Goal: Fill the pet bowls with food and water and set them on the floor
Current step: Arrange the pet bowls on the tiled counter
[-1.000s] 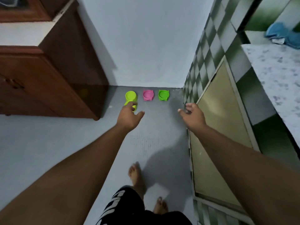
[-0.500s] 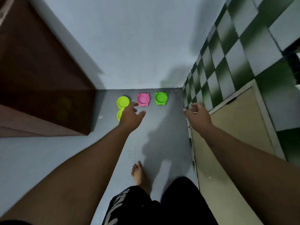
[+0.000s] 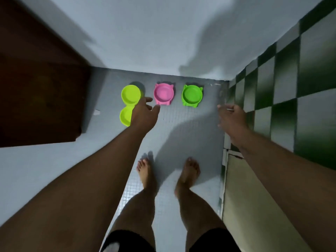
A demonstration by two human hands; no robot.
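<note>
Pointing lengthwise at the wall [image 3: 145,33], the double bowl [image 3: 131,94] sits by the loose-fingered, empty left hand [image 3: 143,115]; right hand [image 3: 231,117] likewise.

At upper centre the double bowl [image 3: 130,96], middle bowl [image 3: 164,94] and right bowl [image 3: 192,95] are sitting left-to-right on the floor [image 3: 190,120].

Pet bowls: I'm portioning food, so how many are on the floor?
3, in a row by the wall: a lime double bowl at left, partly behind the left hand; a pink bowl in the middle; a green bowl at right. None seems hidden.
</note>
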